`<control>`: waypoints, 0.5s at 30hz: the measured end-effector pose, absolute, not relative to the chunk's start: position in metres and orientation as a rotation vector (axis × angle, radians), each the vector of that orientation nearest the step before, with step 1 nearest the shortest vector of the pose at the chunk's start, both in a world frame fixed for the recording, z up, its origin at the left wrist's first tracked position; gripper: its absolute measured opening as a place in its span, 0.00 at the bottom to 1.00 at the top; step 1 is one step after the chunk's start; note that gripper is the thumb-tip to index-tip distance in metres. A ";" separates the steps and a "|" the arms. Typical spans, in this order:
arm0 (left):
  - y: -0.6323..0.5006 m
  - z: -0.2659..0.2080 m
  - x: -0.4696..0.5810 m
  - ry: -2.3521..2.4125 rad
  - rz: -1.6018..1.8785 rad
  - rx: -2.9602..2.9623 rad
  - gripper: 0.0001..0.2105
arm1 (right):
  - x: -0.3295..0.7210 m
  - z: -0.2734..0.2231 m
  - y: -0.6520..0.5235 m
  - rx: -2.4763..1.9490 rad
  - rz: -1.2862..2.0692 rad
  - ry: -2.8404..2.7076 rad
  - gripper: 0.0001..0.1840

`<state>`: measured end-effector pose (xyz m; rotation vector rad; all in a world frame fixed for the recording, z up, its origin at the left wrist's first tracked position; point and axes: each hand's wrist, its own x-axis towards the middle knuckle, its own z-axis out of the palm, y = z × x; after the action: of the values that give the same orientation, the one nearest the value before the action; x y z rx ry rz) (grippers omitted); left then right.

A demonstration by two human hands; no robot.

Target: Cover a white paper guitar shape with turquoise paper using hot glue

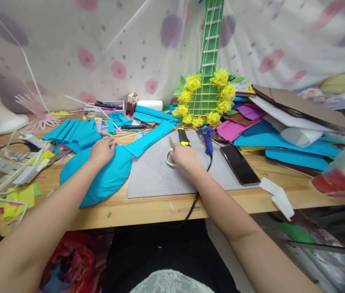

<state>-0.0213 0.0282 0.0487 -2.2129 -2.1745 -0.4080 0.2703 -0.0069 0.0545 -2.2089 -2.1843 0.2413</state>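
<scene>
- The left hand (102, 151) is lying palm-down, fingers loosely curled, on the rounded turquoise paper guitar-shaped cutout (105, 175), pressing it onto the wooden surface (160, 207).
- The right hand (183, 154) is closing around a white roll of tape (170, 158) on the grey cutting mat (160, 175).
- A yellow-and-black utility knife (183, 137) is lying just beyond that hand.
- A blue glue gun (207, 136) and a black smartphone (240, 164) are sitting to its right.
</scene>
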 end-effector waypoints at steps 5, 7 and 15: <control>0.011 0.049 -0.020 -1.886 -0.516 -2.503 0.23 | 0.277 0.064 -0.013 -2.179 0.241 -2.229 0.19; 0.004 0.046 -0.020 -1.762 -0.478 -2.627 0.24 | 0.279 0.066 -0.015 -2.144 0.174 -2.246 0.19; -0.002 0.036 -0.019 -1.709 -0.434 -2.621 0.23 | 0.237 0.046 -0.004 -1.370 0.339 -2.367 0.16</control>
<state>-0.0191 -0.0023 0.0357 -2.6205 -1.7089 -0.4344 0.2370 -0.0040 0.0458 -1.3697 -2.3669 0.3388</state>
